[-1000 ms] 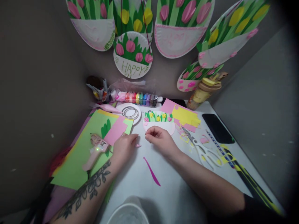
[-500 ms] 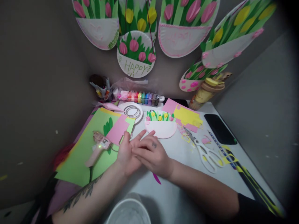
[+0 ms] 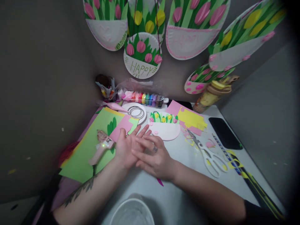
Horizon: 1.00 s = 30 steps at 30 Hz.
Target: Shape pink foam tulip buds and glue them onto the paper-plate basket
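My left hand (image 3: 127,151) lies palm up above the white table, its fingers stretched out and apart. Over it is my right hand (image 3: 158,159), with a ring-like mark on one finger; its separated fingertips touch the left palm. I cannot make out anything between the hands, though a tiny piece under the fingertips would be hidden. Just beyond them sits a small paper-plate basket (image 3: 167,131) with paper tulips and small pink flowers. A magenta strip (image 3: 160,182) shows below the right hand. Left of the hands, a pink glue gun (image 3: 102,150) with a lit green light rests on green paper (image 3: 79,159).
White-handled scissors (image 3: 208,156) lie at right among paper scraps, near a dark phone (image 3: 222,132) and a cutter (image 3: 255,187). A tub (image 3: 132,212) stands at the near edge. Coloured clay pots (image 3: 147,98) and a tumbler (image 3: 209,95) line the back, below hanging plate baskets (image 3: 142,67).
My right fingers have loosened from a pinch and spread on the left palm. The left fingers have opened out further. The whole view has shifted slightly.
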{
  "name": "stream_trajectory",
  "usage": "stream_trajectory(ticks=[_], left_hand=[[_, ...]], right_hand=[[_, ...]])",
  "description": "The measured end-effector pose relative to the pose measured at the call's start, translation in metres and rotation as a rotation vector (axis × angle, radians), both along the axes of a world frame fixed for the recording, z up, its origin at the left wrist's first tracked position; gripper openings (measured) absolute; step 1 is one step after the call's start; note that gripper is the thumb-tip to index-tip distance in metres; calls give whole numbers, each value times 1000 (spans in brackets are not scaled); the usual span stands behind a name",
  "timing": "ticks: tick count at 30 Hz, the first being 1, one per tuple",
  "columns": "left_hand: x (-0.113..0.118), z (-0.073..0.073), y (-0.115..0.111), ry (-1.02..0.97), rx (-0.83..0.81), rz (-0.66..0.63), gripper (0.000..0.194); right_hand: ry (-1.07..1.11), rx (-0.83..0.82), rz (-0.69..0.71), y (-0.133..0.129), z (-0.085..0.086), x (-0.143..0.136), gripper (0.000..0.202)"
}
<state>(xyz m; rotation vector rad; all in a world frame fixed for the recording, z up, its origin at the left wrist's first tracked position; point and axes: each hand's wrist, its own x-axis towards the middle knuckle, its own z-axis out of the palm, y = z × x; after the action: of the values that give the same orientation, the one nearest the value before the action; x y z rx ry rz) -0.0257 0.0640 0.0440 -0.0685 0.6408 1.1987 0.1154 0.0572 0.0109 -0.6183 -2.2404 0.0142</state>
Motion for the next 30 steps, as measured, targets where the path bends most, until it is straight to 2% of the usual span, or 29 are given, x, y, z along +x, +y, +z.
stream_trajectory(ticks=[4,8,13,17,21,25,30], left_hand=[[1,1,0,14,-54,2,74],[1,3,2,20,-20,22,74],[2,1,2,33,-40,3,74],[2,-1,3,23,4,24,76],[2,-1,3,30,-22,-1,72],[3,0,2,43,10,23,71],[3,-1,3,35,17,-5,71]], right_hand=[[3,-33,-69,1,0,0,30],[14,9,-14,1,-1,-1,28],[26,-4,-75,1,-1,-2,28],[85,37,7,1,-3,-3,27],[70,17,-69,2,-2,-5,28],[86,59,-19,1,-1,-5,26],[88,61,-59,0,1,-5,26]])
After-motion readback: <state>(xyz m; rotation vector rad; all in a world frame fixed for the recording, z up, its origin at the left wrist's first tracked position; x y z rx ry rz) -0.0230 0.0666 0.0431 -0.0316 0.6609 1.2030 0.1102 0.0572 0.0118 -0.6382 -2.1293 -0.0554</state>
